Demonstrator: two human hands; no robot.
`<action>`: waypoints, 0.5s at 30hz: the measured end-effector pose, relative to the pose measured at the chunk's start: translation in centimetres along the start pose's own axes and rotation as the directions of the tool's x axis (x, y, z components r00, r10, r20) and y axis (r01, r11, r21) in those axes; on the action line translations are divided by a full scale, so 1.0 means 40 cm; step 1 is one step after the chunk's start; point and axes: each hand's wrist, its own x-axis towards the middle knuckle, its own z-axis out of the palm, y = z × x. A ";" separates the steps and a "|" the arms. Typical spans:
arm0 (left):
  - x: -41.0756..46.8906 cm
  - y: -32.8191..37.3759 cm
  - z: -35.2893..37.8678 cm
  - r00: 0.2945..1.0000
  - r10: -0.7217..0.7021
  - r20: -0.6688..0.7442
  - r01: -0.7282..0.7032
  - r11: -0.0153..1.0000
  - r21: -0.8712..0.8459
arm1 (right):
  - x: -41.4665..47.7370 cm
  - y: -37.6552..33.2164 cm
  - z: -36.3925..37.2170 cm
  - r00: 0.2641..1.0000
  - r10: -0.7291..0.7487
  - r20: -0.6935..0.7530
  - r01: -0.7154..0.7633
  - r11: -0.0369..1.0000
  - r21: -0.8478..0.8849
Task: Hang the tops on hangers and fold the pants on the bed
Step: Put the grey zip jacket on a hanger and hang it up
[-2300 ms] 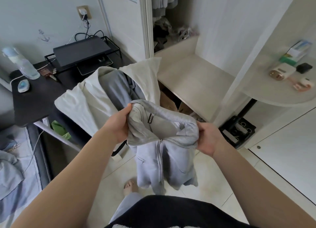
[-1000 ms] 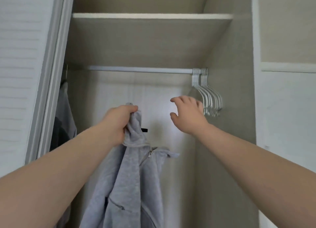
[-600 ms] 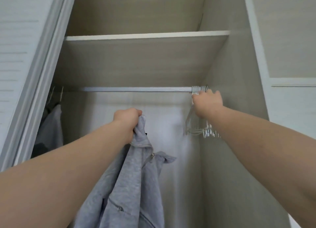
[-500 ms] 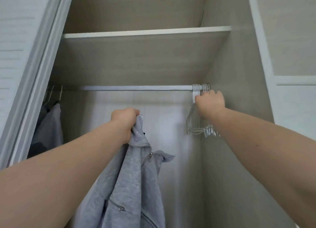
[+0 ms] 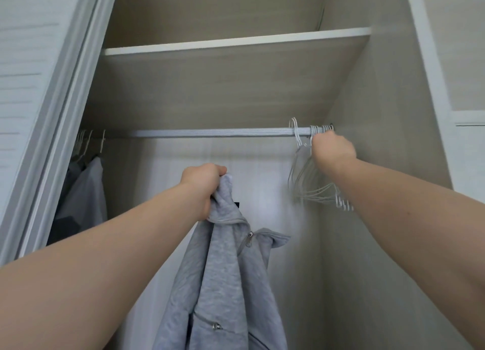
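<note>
I am looking up into a tall wardrobe lined with pale beige wood-grain board [image 5: 223, 6]. A flat beige shelf with a white front edge [image 5: 236, 43] crosses the upper middle of the frame. Below it a ribbed grey metal rail [image 5: 210, 133] runs from left to right and meets the beige side wall [image 5: 380, 100]. The whitish back panel [image 5: 262, 171] below the rail catches soft light. A grey-white sliding door frame [image 5: 65, 113] slants down the left, with a white slatted panel [image 5: 23, 61] beside it. A white upright post [image 5: 425, 61] borders the right.
</note>
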 end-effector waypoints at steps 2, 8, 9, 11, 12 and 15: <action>-0.012 0.015 0.003 1.000 -0.010 0.019 0.010 1.000 -0.012 | -0.002 -0.004 -0.007 0.998 0.062 0.011 -0.062 0.992 0.109; -0.055 0.023 -0.004 0.999 -0.012 0.034 0.012 1.000 -0.019 | -0.009 0.023 -0.025 0.986 0.152 0.070 -0.165 0.952 0.258; -0.066 0.019 -0.009 0.999 -0.017 0.032 0.017 1.000 -0.010 | -0.014 0.028 -0.023 0.988 0.133 0.084 -0.149 0.961 0.233; -0.081 0.010 -0.024 0.999 -0.030 0.020 0.030 1.000 -0.004 | -0.024 0.036 -0.012 0.993 0.078 0.092 -0.093 0.980 0.178; -0.087 0.005 -0.032 0.999 -0.035 0.010 0.035 0.999 -0.006 | -0.031 0.038 -0.005 0.995 0.048 0.088 -0.061 0.987 0.150; -0.102 -0.007 -0.048 0.999 -0.027 -0.019 0.027 1.000 -0.009 | -0.047 0.039 0.015 0.997 -0.051 0.066 0.051 0.999 0.000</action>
